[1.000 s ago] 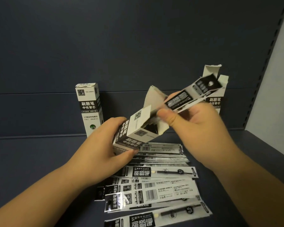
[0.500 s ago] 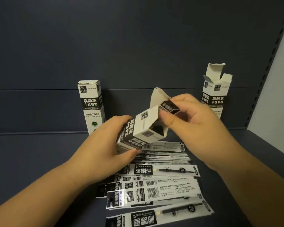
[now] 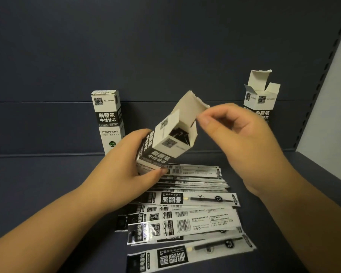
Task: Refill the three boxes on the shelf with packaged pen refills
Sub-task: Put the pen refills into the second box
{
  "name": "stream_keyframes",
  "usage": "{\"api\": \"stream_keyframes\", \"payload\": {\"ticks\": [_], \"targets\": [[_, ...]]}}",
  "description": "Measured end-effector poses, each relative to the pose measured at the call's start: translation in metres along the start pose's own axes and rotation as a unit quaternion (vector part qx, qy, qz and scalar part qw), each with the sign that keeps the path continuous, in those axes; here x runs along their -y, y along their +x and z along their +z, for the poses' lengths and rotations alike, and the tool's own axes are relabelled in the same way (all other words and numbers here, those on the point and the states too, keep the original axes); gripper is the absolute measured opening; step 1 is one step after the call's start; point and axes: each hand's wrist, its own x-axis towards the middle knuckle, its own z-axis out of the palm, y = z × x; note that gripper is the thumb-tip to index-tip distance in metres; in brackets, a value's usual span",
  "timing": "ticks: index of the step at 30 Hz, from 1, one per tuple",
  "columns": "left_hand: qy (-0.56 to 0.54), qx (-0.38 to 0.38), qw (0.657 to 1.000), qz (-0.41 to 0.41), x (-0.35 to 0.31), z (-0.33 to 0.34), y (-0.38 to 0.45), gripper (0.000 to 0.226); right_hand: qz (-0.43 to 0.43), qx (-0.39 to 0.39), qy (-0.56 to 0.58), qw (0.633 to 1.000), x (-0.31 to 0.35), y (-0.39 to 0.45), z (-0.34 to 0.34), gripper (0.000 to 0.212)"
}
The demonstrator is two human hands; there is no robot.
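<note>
Change: the refill that the right hand [image 3: 242,140] was feeding into the held box [image 3: 165,142] a second ago is now down inside it; the right hand has drawn back to the box's raised top flap [image 3: 189,107].
Left hand [image 3: 126,166]: wrapped around the lower part of the held box, thumb on the near face, fingers behind it; it carries the box tilted, mouth up and towards the right hand.
Right hand: thumb and forefinger pinched together at the edge of the top flap; the other fingers are curled loosely.
Held box: between the two hands, top open, dark refill ends showing inside the mouth.
Closed box [image 3: 108,121]: stands upright beyond the left hand, against the back panel, top shut.
Open box [image 3: 261,95]: stands upright beyond the right hand, partly hidden by it, flaps up.
Loose refills [image 3: 187,219]: packaged, fanned out flat on the shelf [image 3: 37,184] beneath and in front of both hands, overlapping one another.
</note>
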Motion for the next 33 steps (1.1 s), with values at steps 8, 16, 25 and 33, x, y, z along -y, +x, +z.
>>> {"api": "stream_keyframes", "payload": {"ticks": [8, 16, 25, 33], "targets": [[-0.04, -0.026, 0.998, -0.028, -0.002, -0.001, 0.001, 0.064, 0.043, 0.073, -0.152, 0.985, -0.025, 0.005, -0.001, 0.009], [-0.049, -0.049, 0.996, -0.051, 0.001, -0.001, 0.002, 0.064, 0.034, 0.323, -0.358, 0.875, -0.034, -0.001, 0.005, 0.032], [-0.043, -0.057, 0.995, -0.066, 0.007, -0.004, 0.003, 0.066, 0.01, 0.422, -0.357, 0.833, -0.017, -0.004, 0.002, 0.045], [-0.048, -0.05, 0.995, -0.069, 0.006, -0.003, 0.003, 0.063, -0.013, 0.413, -0.385, 0.825, -0.02, -0.009, 0.006, 0.029]]}}
